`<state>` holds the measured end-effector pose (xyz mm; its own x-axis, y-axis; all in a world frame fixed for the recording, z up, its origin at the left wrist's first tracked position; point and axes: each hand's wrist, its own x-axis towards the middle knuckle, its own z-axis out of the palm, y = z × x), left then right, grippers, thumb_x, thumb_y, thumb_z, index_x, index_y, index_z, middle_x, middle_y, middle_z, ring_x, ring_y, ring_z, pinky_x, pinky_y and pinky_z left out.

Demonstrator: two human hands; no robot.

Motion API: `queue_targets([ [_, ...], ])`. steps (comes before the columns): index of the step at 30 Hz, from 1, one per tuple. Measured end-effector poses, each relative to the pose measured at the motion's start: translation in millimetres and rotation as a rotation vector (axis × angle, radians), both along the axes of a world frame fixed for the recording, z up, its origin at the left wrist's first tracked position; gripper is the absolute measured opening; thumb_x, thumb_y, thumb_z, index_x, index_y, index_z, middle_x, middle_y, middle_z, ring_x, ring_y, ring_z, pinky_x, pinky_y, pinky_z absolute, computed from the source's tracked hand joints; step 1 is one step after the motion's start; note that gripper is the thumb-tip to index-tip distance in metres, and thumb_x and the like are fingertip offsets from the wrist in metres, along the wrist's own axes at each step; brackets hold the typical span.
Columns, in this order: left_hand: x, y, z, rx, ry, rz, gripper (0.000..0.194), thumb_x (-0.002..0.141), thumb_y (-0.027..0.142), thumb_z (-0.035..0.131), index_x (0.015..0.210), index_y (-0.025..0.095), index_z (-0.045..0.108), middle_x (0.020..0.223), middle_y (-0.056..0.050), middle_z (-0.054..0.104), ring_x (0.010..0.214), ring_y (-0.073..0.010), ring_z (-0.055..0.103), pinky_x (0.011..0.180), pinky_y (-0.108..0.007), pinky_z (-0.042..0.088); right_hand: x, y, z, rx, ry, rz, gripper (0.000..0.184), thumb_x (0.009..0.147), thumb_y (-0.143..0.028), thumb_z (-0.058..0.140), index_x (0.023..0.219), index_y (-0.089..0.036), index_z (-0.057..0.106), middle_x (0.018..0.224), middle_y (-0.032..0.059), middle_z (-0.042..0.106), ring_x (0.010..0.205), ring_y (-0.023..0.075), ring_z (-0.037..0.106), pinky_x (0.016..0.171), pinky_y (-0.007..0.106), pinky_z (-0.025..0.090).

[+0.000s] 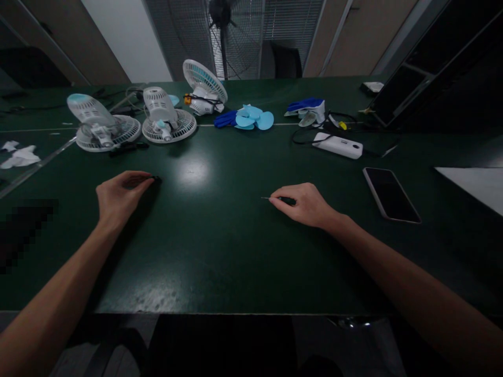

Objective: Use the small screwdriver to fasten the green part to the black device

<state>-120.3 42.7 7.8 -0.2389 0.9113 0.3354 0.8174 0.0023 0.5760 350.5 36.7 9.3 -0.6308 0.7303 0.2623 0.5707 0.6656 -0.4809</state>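
My left hand point(122, 196) is over the left part of the green table, thumb and fingers pinched on a small black piece point(156, 179). What kind of piece it is cannot be made out. Right of the middle, my right hand point(301, 203) grips a small screwdriver point(288, 200) by its dark handle. The screwdriver's thin metal shaft points left, toward the table's middle. A wide gap of tabletop separates the two hands. Beyond my left hand lies a black stick-like tool point(129, 149).
Two small white fans point(108, 131) point(168, 125) lie face down at the back left; another fan point(204, 86) leans behind. Light blue fan blades point(254, 118), blue-and-white gloves point(308, 110), a white power strip point(338, 145) and a phone point(391, 195) lie rightward. The green table's point(220, 262) front edge is near me.
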Motion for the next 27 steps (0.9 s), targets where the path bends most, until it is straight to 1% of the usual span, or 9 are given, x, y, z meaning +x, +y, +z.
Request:
queue_targets([
  [9, 2.2, -0.4, 1.4, 0.008, 0.019, 0.015, 0.039, 0.084, 0.045, 0.072, 0.113, 0.019, 0.076, 0.107, -0.004, 0.078, 0.098, -0.021, 0.073, 0.096, -0.033, 0.056, 0.4, 1.1, -2.4, 0.005, -0.004, 0.007, 0.029, 0.103, -0.036, 0.056, 0.114, -0.019, 0.075, 0.107, 0.0064, 0.078, 0.09, 0.0211, 0.072, 0.079, 0.037, 0.056],
  [13, 1.9, -0.3, 1.6, -0.002, 0.003, -0.001, 0.043, 0.084, 0.045, 0.074, 0.117, 0.018, 0.075, 0.111, -0.005, 0.078, 0.1, -0.0206, 0.073, 0.097, -0.033, 0.056, -0.3, 0.0, -0.2, 0.005, 0.0, 0.012, 0.028, 0.103, -0.035, 0.056, 0.115, -0.02, 0.075, 0.106, 0.0059, 0.078, 0.091, 0.0208, 0.072, 0.08, 0.037, 0.057],
  [18, -2.9, 0.4, 3.5, -0.094, 0.048, 0.093, 0.048, 0.081, 0.053, 0.074, 0.116, 0.02, 0.077, 0.104, -0.004, 0.078, 0.094, -0.0231, 0.073, 0.087, -0.032, 0.056, -0.4, -0.6, -0.3, 0.002, -0.014, 0.003, 0.029, 0.103, -0.037, 0.055, 0.114, -0.019, 0.076, 0.106, 0.0059, 0.078, 0.089, 0.0205, 0.072, 0.079, 0.037, 0.056],
  [20, -4.5, 0.6, 3.0, -0.125, 0.058, 0.095, 0.049, 0.081, 0.055, 0.073, 0.115, 0.022, 0.078, 0.102, -0.003, 0.078, 0.093, -0.0237, 0.072, 0.083, -0.032, 0.055, -0.2, -0.5, -0.7, -0.002, -0.017, 0.007, 0.029, 0.104, -0.037, 0.054, 0.114, -0.019, 0.075, 0.106, 0.006, 0.078, 0.089, 0.0202, 0.072, 0.077, 0.036, 0.056],
  [22, -0.8, 0.0, 2.2, -0.134, 0.049, 0.043, 0.048, 0.081, 0.055, 0.072, 0.116, 0.022, 0.077, 0.102, -0.003, 0.078, 0.093, -0.0235, 0.072, 0.082, -0.031, 0.054, 0.0, -0.2, -0.9, -0.008, -0.012, 0.011, 0.029, 0.104, -0.037, 0.054, 0.114, -0.02, 0.075, 0.105, 0.006, 0.078, 0.087, 0.0198, 0.072, 0.075, 0.035, 0.055],
  [24, 11.7, -2.4, 1.8, -0.155, 0.039, -0.056, 0.047, 0.082, 0.055, 0.071, 0.116, 0.022, 0.076, 0.102, -0.004, 0.078, 0.092, -0.0233, 0.071, 0.081, -0.031, 0.053, -0.1, -0.2, -0.7, -0.015, -0.003, 0.013, 0.029, 0.104, -0.037, 0.054, 0.114, -0.02, 0.075, 0.102, 0.0058, 0.078, 0.085, 0.0193, 0.071, 0.074, 0.034, 0.054],
  [27, 48.1, -9.7, 2.4, -0.186, 0.057, -0.249, 0.045, 0.085, 0.057, 0.068, 0.115, 0.024, 0.076, 0.103, -0.005, 0.077, 0.088, -0.0237, 0.07, 0.078, -0.034, 0.053, -1.4, -1.4, 0.3, -0.025, -0.004, 0.017, 0.029, 0.103, -0.035, 0.054, 0.114, -0.019, 0.075, 0.099, 0.0055, 0.077, 0.083, 0.0185, 0.07, 0.073, 0.033, 0.053],
])
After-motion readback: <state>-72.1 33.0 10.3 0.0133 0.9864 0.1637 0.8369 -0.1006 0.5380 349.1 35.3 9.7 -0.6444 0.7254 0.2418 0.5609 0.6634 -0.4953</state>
